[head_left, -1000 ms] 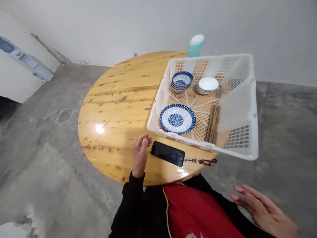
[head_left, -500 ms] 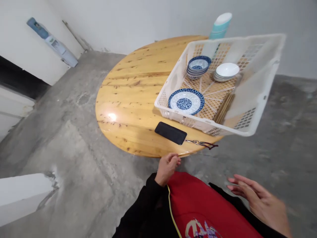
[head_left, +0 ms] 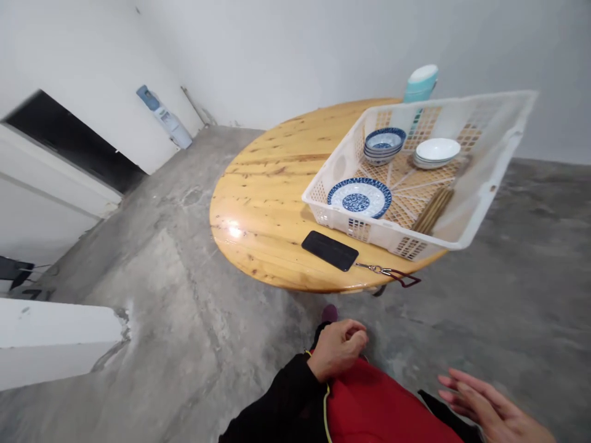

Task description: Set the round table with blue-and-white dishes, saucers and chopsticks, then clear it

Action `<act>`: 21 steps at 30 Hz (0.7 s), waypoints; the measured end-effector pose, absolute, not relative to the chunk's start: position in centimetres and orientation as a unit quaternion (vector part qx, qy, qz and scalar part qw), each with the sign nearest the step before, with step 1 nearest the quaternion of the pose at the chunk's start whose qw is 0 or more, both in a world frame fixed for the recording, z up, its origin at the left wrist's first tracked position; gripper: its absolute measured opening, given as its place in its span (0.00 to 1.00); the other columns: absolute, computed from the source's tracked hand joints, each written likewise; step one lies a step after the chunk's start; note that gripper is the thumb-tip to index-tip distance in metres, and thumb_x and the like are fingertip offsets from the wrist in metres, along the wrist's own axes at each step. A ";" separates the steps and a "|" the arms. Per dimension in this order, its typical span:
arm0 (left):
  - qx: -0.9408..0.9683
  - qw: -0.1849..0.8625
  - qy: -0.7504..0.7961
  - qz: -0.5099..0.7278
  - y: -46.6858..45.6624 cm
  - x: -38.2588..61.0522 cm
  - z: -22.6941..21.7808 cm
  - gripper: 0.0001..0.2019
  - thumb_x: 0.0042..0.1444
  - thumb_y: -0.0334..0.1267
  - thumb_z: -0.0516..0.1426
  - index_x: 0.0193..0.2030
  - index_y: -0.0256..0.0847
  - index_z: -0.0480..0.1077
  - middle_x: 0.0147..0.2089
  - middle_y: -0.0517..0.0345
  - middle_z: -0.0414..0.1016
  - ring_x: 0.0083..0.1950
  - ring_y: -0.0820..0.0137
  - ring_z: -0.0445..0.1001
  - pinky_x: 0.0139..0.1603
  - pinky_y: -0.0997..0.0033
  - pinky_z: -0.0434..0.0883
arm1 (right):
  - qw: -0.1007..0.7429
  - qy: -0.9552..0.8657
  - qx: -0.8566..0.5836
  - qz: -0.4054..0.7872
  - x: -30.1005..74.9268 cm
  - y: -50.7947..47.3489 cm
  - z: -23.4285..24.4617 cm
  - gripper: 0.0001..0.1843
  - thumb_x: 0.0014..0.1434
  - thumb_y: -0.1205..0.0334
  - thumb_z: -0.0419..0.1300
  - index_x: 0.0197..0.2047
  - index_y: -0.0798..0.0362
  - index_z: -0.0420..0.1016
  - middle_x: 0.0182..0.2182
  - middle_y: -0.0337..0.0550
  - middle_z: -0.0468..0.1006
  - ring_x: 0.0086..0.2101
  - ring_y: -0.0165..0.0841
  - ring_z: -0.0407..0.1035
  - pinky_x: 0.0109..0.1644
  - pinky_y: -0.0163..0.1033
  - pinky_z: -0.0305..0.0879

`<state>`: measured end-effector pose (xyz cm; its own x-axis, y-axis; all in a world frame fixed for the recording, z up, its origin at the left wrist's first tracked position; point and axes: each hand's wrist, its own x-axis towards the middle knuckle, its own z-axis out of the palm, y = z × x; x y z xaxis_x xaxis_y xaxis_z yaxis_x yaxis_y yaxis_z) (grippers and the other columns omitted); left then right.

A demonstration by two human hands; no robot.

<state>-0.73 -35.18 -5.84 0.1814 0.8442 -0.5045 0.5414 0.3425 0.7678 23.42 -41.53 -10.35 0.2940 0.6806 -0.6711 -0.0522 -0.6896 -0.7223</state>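
My left hand (head_left: 339,349) is in front of the red top (head_left: 378,403), just short of the table's near edge. Its fingers are curled in, and nothing shows in them. At the lower right, my right hand (head_left: 496,406) hangs in the air with fingers stretched out, holding nothing. A black smartphone (head_left: 329,250) lies flat near the table edge, beyond my left hand. Its dark strap with metal clips (head_left: 390,272) reaches over to the edge. Neither hand touches the phone or the white plastic basket (head_left: 383,239).
Inside the basket are a blue-patterned plate (head_left: 359,198), stacked blue-rimmed bowls (head_left: 385,144), stacked white dishes (head_left: 436,151) and chopsticks (head_left: 433,210). Turquoise containers (head_left: 420,86) stand behind it on the round wooden table (head_left: 263,191). A water dispenser (head_left: 166,117) is against the far wall.
The view has shifted, so the table and basket appear lower and farther right. My left hand has drawn back from the table edge toward my body. My right hand stays low and open.
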 end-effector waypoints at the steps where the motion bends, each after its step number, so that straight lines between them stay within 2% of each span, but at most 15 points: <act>1: 0.550 0.529 0.630 0.147 -35.8 -0.9 -5.9 0.19 0.60 0.43 0.51 0.49 0.38 0.77 0.42 0.54 0.82 0.43 0.65 0.79 0.46 0.69 0.75 | 0.328 -0.215 -0.727 0.563 23.3 -41.3 -10.4 0.28 0.39 0.37 0.63 0.37 0.49 0.78 0.34 0.50 0.86 0.31 0.43 0.81 0.37 0.42 0.79; 10: 0.515 0.526 0.662 0.143 -40.3 -1.5 -5.7 0.20 0.60 0.44 0.50 0.50 0.38 0.77 0.44 0.52 0.82 0.44 0.65 0.79 0.50 0.68 0.74 | 0.274 -0.271 -0.713 0.586 22.0 -42.3 -10.6 0.27 0.37 0.40 0.63 0.36 0.50 0.78 0.32 0.49 0.85 0.30 0.41 0.80 0.36 0.41 0.78; 21: 0.583 0.507 0.622 0.128 -38.7 -4.4 -4.4 0.17 0.59 0.43 0.52 0.48 0.41 0.78 0.41 0.57 0.81 0.42 0.66 0.77 0.48 0.69 0.71 | 0.298 -0.333 -0.725 0.525 19.8 -42.0 -10.9 0.27 0.41 0.39 0.61 0.37 0.51 0.77 0.31 0.51 0.85 0.30 0.45 0.81 0.35 0.44 0.79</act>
